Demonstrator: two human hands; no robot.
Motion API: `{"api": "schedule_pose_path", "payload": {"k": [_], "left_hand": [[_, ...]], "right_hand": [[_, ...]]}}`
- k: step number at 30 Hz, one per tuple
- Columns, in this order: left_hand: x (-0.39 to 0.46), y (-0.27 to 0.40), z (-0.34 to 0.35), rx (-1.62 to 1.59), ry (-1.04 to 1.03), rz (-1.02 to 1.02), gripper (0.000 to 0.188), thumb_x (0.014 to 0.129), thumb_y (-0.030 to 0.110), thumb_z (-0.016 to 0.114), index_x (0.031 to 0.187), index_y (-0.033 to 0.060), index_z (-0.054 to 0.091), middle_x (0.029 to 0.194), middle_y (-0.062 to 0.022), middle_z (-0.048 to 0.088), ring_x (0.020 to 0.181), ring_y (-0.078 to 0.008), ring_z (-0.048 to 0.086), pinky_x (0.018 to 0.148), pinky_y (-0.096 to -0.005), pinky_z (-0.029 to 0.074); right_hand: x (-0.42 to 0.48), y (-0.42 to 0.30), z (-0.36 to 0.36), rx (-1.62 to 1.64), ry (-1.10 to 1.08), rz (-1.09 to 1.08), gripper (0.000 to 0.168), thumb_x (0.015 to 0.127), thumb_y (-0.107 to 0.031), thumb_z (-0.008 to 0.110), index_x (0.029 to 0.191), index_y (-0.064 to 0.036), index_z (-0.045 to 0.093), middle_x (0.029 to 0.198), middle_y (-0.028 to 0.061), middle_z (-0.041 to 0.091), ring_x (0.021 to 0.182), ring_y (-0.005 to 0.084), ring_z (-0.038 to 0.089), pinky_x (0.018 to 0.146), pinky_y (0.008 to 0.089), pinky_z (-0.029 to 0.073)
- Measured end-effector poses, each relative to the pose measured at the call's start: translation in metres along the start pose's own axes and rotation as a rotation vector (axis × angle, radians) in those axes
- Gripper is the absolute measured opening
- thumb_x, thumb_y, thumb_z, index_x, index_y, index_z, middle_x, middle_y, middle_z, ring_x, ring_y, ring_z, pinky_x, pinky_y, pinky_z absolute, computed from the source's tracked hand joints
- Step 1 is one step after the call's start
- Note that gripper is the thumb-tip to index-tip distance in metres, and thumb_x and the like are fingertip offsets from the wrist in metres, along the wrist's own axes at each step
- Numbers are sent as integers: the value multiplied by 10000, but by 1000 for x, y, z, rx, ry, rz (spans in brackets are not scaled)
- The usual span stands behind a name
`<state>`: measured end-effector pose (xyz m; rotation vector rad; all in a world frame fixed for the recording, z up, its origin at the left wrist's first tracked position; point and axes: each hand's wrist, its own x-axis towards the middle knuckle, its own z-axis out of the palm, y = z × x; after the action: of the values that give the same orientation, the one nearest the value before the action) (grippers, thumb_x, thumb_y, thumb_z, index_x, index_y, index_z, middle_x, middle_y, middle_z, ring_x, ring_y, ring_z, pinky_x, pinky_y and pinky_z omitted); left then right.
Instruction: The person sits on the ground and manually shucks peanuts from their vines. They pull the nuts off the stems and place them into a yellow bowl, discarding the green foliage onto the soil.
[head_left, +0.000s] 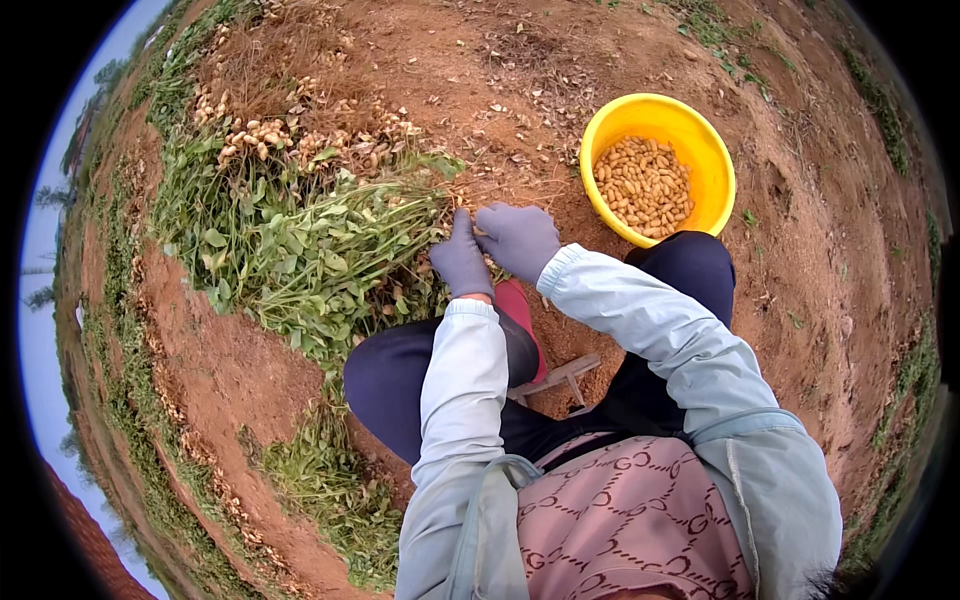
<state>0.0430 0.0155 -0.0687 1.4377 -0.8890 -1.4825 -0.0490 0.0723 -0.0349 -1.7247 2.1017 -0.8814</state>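
Observation:
My left hand (460, 259), in a grey glove, is closed around the stem ends of an uprooted peanut plant (330, 247), thumb pointing up. The leafy tops spread away to the left over a heap of similar plants. Against it, my right hand (519, 235), gloved too, is curled with its fingertips at the root end. A small tan peanut pod (478, 232) shows between the two hands, partly covered by the fingers. Beyond my right knee stands a yellow plastic tub (712, 169), partly filled with loose peanuts in their shells (645, 186).
Uprooted plants with pods and brown roots (292, 97) lie at the upper left. More cut greenery (337, 487) is on the reddish soil beside my left leg. A red-trimmed boot (517, 307) and a small wooden stool (559, 373) are below my hands.

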Motion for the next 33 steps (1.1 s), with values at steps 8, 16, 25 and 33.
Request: {"api": "schedule_pose_path", "payload": {"k": [8,16,25,33], "left_hand": [[11,10,-7,-521,-340,-271,358,964,293,466,899,-50,547,835,-183,602,780,-288,611,772,-417,516],[19,24,-18,-650,-558,-330,554,959,482,359,1111,-6,572,1127,-268,590,1109,-415,546,957,-559,427],[20,7,-15,-671,-358,-300,442,961,365,395,1151,-12,525,1112,-211,582,1025,-346,581,917,-503,468],[25,-6,-19,-723,-368,-326,314,974,316,445,1094,38,524,1009,-124,616,913,-252,622,830,-406,520]], "right_hand": [[-2,11,-31,684,-209,176,272,733,-283,753,820,-53,636,715,101,639,677,158,618,633,313,481],[15,94,-129,-562,94,357,302,794,-378,674,889,-92,658,864,102,652,801,302,642,709,408,492],[20,11,-51,222,-225,100,375,818,-393,672,1041,-94,625,856,112,669,792,229,660,737,340,510],[24,-1,-2,331,-234,106,367,775,-296,683,1064,-99,573,865,98,668,751,229,654,679,353,511]]}}
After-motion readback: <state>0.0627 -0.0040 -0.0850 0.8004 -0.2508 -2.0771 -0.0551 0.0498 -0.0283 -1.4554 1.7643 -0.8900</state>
